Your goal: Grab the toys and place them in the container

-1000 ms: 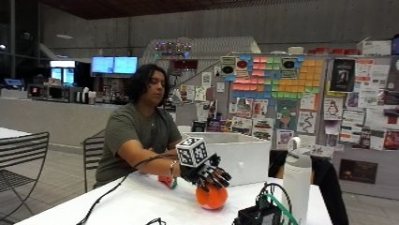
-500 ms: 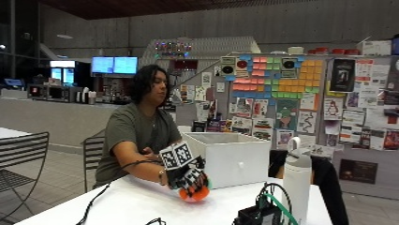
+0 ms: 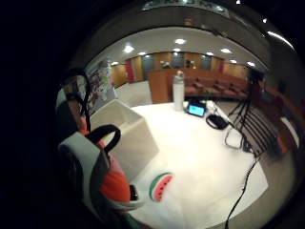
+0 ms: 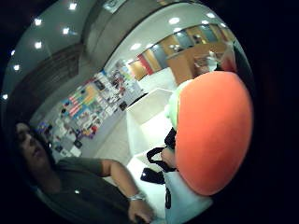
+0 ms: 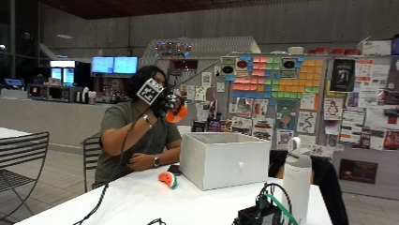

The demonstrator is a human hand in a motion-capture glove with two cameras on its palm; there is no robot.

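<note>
Open-topped white container (image 5: 227, 159) on the white table (image 5: 143, 201), mouth unobstructed from above, interior bare in the thumb-side palm view. Gloved right hand (image 5: 165, 104) raised with the orange toy (image 5: 176, 114), up and to the person's side of the container, open air between it and the rim. Near wall of the container the only barrier on a straight descent. Watermelon toy (image 5: 167, 179) on the table just beside the container's corner, open tabletop around its other sides. Bare left hand (image 5: 142, 162) resting at the table edge behind that toy. White bottle (image 5: 297, 180) and a black device with cables (image 5: 265, 213) on the far side of the container, well apart from the mouth. Cable from the glove trailing down across the table's near edge.
</note>
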